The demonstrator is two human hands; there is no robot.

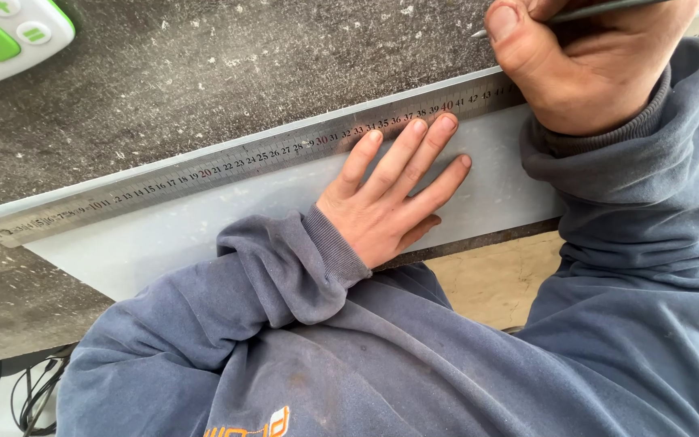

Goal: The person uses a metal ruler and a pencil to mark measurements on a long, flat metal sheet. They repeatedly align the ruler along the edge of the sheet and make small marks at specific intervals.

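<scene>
A long steel ruler (pixel 204 166) lies along the upper edge of a pale grey sheet (pixel 147 239) on a dark speckled worktop (pixel 204 73). My left hand (pixel 390 194) presses flat on the sheet, fingers spread, with its fingertips on the ruler. My right hand (pixel 584 65) is at the top right, closed around a thin grey pencil (pixel 576 12) whose tip sits at the ruler's upper edge. Both arms wear a blue-grey sweatshirt.
A white calculator (pixel 6 32) with green keys lies at the top left corner. The worktop's near edge runs below the sheet, with a tan floor (pixel 495 279) beneath it. Black cables (pixel 38 388) hang at the bottom left.
</scene>
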